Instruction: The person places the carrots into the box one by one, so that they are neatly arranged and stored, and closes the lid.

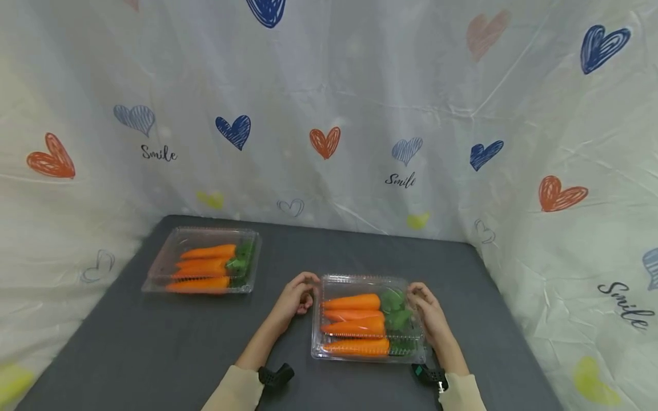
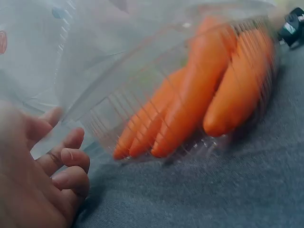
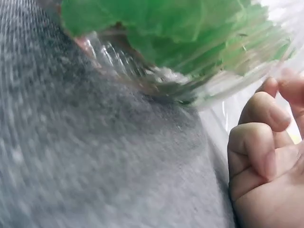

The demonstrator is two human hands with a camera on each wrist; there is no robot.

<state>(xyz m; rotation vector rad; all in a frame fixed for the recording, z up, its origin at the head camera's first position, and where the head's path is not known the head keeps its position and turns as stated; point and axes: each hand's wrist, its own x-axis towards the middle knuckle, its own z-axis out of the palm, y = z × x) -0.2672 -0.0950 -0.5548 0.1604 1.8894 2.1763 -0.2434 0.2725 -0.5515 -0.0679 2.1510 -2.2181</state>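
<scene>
A clear plastic clamshell box (image 1: 354,359) with several orange carrots (image 1: 354,327) and their green tops (image 1: 397,319) is in front of me, between both hands. At its far left corner my left hand (image 1: 294,298) pinches the rim with thumb and forefinger, the other fingers curled beside the wall. My right hand (image 1: 429,315) pinches the rim at the far right corner in the same way. In the left wrist view the carrots' tips (image 2: 161,147) show through the ribbed wall. Green leaves (image 3: 190,38) fill the top of the right wrist view. Whether the box touches the table cannot be told.
A second clear box (image 1: 159,279) of carrots stands at the table's back left. The dark grey table (image 1: 154,348) ends at a curtain (image 1: 329,188) printed with hearts, which also hangs along both sides.
</scene>
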